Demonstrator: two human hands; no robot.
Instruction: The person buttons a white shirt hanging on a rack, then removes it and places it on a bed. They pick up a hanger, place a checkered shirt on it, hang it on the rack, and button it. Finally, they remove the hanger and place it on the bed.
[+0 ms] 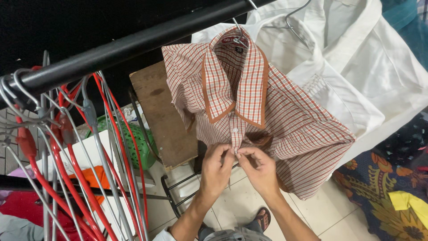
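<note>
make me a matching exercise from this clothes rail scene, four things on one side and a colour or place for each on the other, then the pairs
Things:
1. checked shirt
2. white shirt
3. empty hangers
4. wooden board

Descriptions:
A. bunched at the left end of the black rail, red and grey
B. brown, leaning below the rail
C. hanging farthest right
D. its front placket pinched by the left hand and right hand

Pairs: 1-D, 2-C, 3-A, 4-B

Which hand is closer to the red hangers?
Left. The left hand pinches the checked shirt on the side toward the red hangers; the right hand sits just beyond it, farther away.
</note>
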